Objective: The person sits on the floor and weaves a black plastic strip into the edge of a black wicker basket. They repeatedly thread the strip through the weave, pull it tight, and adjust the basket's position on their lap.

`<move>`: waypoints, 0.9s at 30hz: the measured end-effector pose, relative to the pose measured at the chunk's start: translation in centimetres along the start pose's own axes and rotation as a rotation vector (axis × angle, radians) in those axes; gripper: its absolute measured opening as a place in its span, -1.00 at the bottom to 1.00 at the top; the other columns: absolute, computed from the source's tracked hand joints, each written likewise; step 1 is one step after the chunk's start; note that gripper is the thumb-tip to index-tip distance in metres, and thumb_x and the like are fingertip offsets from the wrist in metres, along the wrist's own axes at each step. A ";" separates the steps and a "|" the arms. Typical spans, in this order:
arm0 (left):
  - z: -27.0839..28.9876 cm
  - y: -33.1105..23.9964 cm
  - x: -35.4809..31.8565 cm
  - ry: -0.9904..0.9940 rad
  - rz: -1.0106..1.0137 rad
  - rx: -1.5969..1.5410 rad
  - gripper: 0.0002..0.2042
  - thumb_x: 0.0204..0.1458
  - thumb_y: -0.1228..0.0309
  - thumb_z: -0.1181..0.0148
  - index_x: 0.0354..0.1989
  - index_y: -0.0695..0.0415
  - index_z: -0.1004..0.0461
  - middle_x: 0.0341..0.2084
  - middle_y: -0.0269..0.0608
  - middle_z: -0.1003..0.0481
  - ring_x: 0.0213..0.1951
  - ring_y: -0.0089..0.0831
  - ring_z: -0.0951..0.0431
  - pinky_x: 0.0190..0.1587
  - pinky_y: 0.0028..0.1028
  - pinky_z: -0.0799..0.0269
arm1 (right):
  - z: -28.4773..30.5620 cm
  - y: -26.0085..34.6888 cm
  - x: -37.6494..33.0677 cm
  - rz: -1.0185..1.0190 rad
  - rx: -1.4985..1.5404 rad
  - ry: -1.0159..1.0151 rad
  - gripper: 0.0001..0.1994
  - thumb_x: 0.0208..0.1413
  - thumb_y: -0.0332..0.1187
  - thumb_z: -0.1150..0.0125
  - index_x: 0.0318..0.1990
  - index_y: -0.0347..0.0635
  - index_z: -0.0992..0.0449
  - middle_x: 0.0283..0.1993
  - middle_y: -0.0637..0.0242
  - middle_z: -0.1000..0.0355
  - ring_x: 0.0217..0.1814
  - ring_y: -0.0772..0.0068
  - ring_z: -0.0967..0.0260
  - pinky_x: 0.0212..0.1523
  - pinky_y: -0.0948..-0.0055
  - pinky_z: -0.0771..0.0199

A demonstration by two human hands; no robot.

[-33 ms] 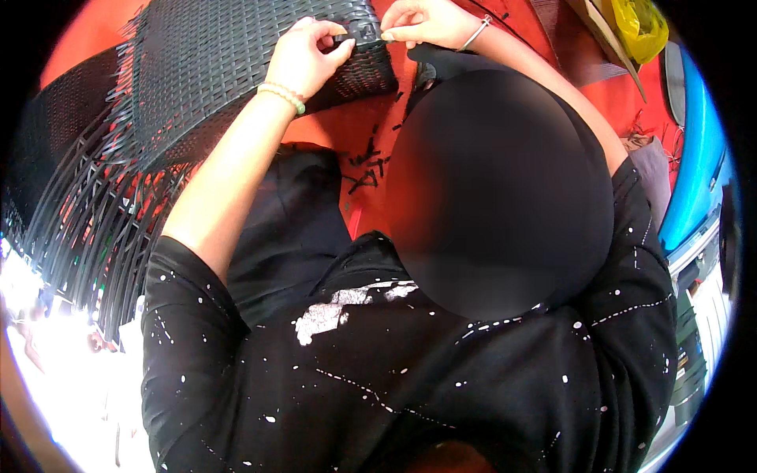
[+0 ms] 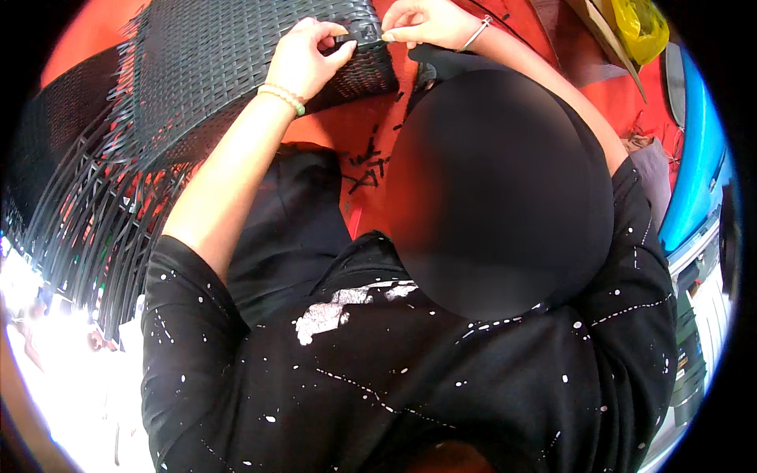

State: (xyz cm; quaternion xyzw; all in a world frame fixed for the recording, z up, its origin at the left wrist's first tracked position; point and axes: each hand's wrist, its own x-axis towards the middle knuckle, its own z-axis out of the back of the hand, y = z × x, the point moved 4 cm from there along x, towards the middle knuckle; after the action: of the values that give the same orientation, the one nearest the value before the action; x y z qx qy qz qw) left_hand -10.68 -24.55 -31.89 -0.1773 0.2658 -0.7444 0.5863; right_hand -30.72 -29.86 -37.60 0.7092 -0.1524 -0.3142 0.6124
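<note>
A black woven wicker panel [image 2: 213, 71] with a boxy, folded-over end lies at the upper left. At its right-hand corner, my left hand [image 2: 307, 59] is closed in a pinch on a short black plastic strip [image 2: 341, 38]. My right hand [image 2: 434, 24] comes in from the other side, thumb and forefinger pressed together at the corner's edge. What lies between those fingertips is too small to make out. The hands are a little apart, with the woven corner [image 2: 367, 33] between them.
Long loose black strips [image 2: 102, 197] hang from the panel's left side. Black offcuts [image 2: 367, 169] lie scattered on the red floor [image 2: 327, 126]. A yellow plastic bag [image 2: 640, 31] and a blue object [image 2: 698, 158] stand at right. A dark blurred round patch hides the middle.
</note>
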 end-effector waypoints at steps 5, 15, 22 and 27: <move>-0.1 1.0 -0.2 0.040 0.032 -0.087 -0.81 -0.03 0.38 -0.41 -0.25 0.14 -0.63 -0.55 -0.38 -0.38 -0.52 -0.62 -0.38 -0.39 -0.59 -0.41 | -0.5 3.6 0.1 0.247 -0.416 -0.114 -0.76 -0.08 -0.32 -0.45 -0.31 -0.20 -0.52 -0.46 0.35 -0.44 -0.49 0.50 -0.36 -0.46 0.44 -0.39; -0.1 0.3 -0.8 0.017 0.026 -0.160 -0.80 -0.01 0.41 -0.39 -0.19 0.12 -0.62 -0.50 -0.43 -0.38 -0.51 -0.66 -0.37 -0.41 -0.62 -0.38 | -1.5 -2.0 1.6 -0.166 0.287 -0.013 -0.92 0.12 -0.36 -0.25 -0.31 -0.15 -0.57 -0.51 0.55 -0.35 -0.49 0.64 -0.27 -0.48 0.58 -0.28; 0.2 -2.2 1.1 -0.077 -0.064 -0.257 -0.74 0.00 0.35 -0.36 -0.13 0.11 -0.56 -0.46 -0.33 -0.39 -0.46 -0.51 -0.41 -0.36 -0.54 -0.41 | 0.3 -0.5 2.1 -0.206 -0.070 -0.064 -0.81 0.10 -0.27 -0.35 -0.36 -0.22 -0.62 -0.43 0.44 -0.51 -0.45 0.60 -0.37 -0.44 0.55 -0.36; 0.1 -2.7 1.3 0.007 -0.069 -0.198 -0.75 -0.08 0.48 -0.35 -0.17 0.14 -0.56 -0.45 -0.19 -0.39 -0.45 -0.34 -0.44 -0.33 -0.41 -0.43 | -0.2 1.4 2.9 -0.088 -0.249 0.010 -0.83 0.11 -0.33 -0.31 -0.32 -0.27 -0.64 -0.38 0.34 -0.58 -0.36 0.54 -0.47 -0.32 0.51 -0.48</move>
State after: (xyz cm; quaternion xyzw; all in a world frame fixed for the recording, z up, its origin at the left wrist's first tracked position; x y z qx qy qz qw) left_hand -13.07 -25.37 -30.29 -0.2410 0.3338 -0.7348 0.5390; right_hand -28.17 -31.75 -36.99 0.6354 -0.0781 -0.3537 0.6819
